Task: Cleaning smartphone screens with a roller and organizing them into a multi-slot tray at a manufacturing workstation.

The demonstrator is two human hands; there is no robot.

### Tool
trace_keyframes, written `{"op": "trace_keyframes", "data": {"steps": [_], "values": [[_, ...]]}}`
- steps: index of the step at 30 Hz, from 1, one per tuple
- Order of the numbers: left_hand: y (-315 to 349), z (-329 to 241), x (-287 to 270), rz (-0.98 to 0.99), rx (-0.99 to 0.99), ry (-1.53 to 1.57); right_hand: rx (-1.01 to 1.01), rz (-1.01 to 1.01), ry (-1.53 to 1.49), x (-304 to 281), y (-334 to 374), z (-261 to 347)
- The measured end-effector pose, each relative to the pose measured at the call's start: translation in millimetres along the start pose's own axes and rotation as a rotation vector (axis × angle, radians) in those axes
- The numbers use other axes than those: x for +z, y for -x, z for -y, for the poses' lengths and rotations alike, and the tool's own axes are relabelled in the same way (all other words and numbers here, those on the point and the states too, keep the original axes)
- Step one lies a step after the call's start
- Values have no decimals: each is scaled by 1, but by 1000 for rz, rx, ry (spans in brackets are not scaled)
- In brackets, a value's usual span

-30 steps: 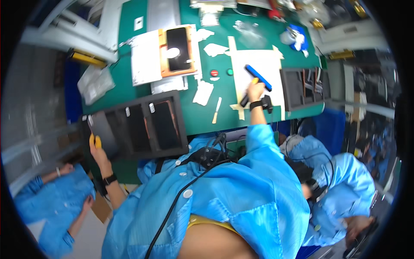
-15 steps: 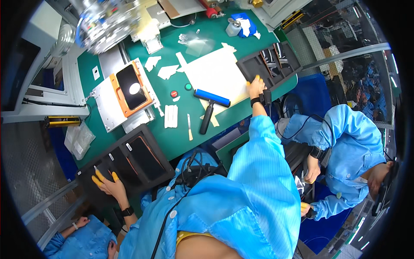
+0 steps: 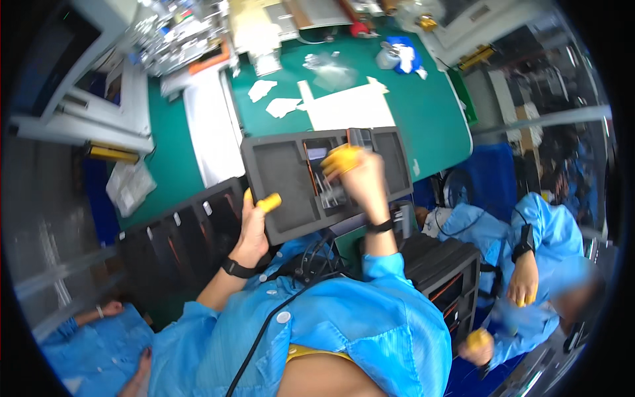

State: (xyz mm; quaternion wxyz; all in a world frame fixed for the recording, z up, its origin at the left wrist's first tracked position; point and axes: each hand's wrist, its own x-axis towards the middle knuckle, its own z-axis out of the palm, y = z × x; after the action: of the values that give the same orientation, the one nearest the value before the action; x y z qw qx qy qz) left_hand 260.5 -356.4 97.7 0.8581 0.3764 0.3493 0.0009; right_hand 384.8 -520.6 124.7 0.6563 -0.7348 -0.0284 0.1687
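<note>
A black foam tray [image 3: 281,228] with deep compartments is tilted in front of me, over the near edge of the green bench. My left hand [image 3: 253,228], in yellow finger cots, is closed on its left edge, thumb on the rim. Over the tray's middle is my right hand [image 3: 362,182], also in yellow finger cots and smeared by motion; whether its fingers hold anything is unclear. Under and beside it, a dark phone-like panel with an orange edge [image 3: 318,151] lies in a compartment. Another dark panel [image 3: 360,137] shows just beyond my right fingers.
A second black tray [image 3: 142,264] with dark panels sits at left. Stacked black trays [image 3: 456,281] stand at my right. White sheet [image 3: 350,109], paper scraps [image 3: 283,107] and a bottle [image 3: 386,58] lie on the bench [image 3: 440,132]. A machine [image 3: 178,40] stands back left. Co-workers are at both sides.
The compartment tray has come from the bench's right side to in front of me. My left hand left the other tray and grips this one. The orange fixture has moved back toward the machine.
</note>
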Motion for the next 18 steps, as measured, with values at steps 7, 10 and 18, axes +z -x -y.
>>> {"op": "trace_keyframes", "data": {"steps": [7, 10, 18], "values": [[7, -2, -42, -49, 79, -206, 74, -506, 850, -215, -75, -233], [28, -23, -68, -85, 112, -148, 293, -335, 690, -172, -60, -168], [108, -105, -219, -500, 370, -446, -2, 79, 676, -19, 12, -58]]}}
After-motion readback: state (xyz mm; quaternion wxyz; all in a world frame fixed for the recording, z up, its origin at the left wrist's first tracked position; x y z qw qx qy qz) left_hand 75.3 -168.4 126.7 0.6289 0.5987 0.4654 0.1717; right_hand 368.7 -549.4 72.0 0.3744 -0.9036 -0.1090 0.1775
